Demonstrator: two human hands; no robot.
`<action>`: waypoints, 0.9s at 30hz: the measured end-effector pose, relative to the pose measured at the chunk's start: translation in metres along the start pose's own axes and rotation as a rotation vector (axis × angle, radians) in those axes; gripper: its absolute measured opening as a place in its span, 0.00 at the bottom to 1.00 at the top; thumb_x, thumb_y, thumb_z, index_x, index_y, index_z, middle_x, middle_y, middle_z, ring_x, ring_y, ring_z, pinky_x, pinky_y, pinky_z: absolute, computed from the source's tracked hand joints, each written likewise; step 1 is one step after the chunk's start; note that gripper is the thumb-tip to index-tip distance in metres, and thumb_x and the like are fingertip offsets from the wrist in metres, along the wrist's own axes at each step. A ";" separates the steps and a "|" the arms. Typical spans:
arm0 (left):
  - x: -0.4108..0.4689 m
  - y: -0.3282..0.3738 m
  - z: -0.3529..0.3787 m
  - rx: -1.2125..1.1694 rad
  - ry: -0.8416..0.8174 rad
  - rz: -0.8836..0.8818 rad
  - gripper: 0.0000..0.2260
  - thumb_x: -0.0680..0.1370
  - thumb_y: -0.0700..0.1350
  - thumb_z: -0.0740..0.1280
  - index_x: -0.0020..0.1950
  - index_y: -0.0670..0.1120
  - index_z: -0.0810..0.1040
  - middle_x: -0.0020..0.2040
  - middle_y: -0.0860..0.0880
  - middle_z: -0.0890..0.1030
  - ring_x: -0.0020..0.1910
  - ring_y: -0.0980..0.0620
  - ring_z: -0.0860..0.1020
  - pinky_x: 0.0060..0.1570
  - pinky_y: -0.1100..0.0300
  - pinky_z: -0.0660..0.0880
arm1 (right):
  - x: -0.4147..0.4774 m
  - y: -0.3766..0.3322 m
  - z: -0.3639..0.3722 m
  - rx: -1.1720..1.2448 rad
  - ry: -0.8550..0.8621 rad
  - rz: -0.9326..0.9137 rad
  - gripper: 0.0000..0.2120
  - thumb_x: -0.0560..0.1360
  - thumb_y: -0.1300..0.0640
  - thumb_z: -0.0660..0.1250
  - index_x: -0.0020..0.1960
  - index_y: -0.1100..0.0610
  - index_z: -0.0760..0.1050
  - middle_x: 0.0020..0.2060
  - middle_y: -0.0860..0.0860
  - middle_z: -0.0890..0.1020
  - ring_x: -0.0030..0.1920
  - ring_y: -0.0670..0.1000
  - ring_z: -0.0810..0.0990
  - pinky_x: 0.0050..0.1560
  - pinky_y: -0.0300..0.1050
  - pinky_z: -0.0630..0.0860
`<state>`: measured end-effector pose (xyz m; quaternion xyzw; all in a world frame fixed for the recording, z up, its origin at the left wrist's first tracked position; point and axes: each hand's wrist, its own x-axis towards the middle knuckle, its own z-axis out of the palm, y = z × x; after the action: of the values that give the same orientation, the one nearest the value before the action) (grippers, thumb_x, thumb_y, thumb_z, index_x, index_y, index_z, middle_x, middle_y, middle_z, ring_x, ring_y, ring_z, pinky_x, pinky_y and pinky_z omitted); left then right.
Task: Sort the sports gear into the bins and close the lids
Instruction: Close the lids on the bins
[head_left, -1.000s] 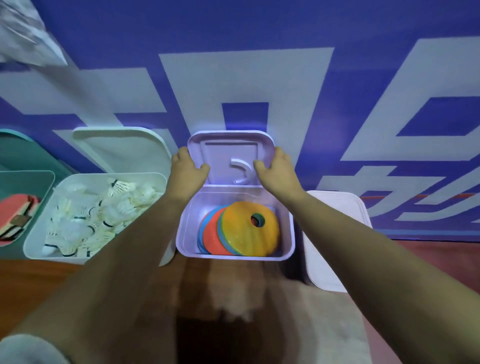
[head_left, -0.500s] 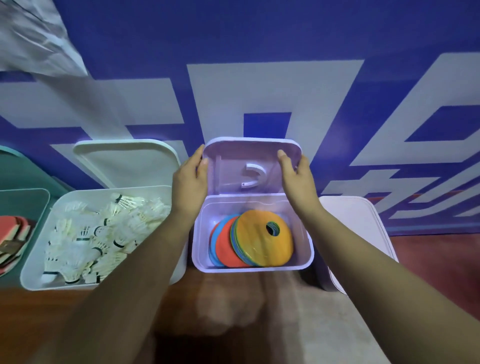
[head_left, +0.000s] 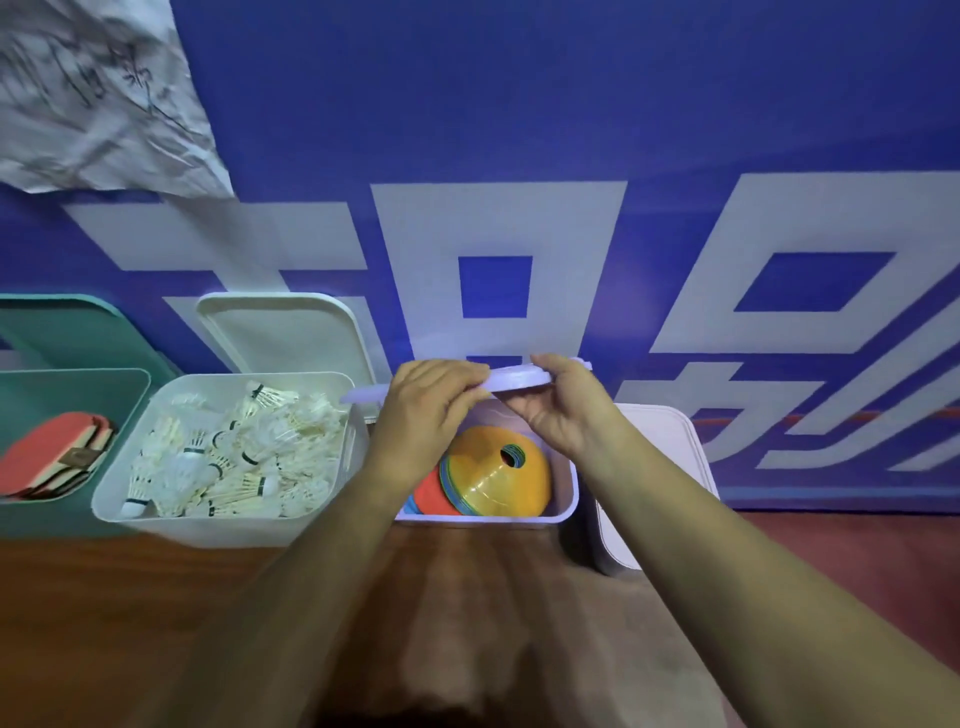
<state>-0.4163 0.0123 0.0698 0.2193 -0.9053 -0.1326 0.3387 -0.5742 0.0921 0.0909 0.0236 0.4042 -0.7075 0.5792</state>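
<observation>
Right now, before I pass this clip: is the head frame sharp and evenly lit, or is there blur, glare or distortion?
Head view: wide-angle distortion bows the blue banner; the forearms go soft toward the bottom edge; the lavender lid, in the left hand and right hand, looks slightly smeared; the shuttlecocks are nearly washed out; a dark shadow lies between the arms.

A crumpled paper (head_left: 98, 98) overlaps the blue banner (head_left: 519, 104) behind a brown wooden surface (head_left: 104, 597).
</observation>
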 end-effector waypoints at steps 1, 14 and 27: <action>-0.004 0.005 -0.001 -0.047 -0.030 -0.049 0.14 0.79 0.54 0.62 0.56 0.49 0.82 0.54 0.55 0.83 0.55 0.56 0.77 0.57 0.65 0.65 | -0.003 -0.003 -0.008 -0.014 0.012 0.000 0.19 0.78 0.66 0.58 0.66 0.72 0.65 0.62 0.70 0.75 0.60 0.68 0.78 0.53 0.64 0.79; -0.077 -0.037 0.014 -0.183 -0.257 -1.115 0.29 0.77 0.55 0.68 0.71 0.39 0.66 0.64 0.43 0.73 0.64 0.42 0.73 0.52 0.58 0.66 | -0.025 -0.007 -0.101 -0.353 0.245 -0.005 0.26 0.60 0.64 0.61 0.58 0.62 0.79 0.53 0.59 0.84 0.51 0.65 0.82 0.55 0.63 0.78; -0.117 -0.079 0.054 -0.047 -0.290 -1.068 0.32 0.72 0.56 0.73 0.69 0.41 0.70 0.63 0.39 0.74 0.62 0.40 0.72 0.61 0.48 0.72 | 0.045 0.053 -0.141 -1.633 0.530 -0.295 0.12 0.80 0.60 0.58 0.60 0.67 0.67 0.56 0.65 0.73 0.54 0.64 0.72 0.51 0.50 0.67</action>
<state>-0.3500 0.0058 -0.0654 0.6200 -0.7023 -0.3350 0.1011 -0.6055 0.1408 -0.0554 -0.2878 0.9057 -0.2351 0.2041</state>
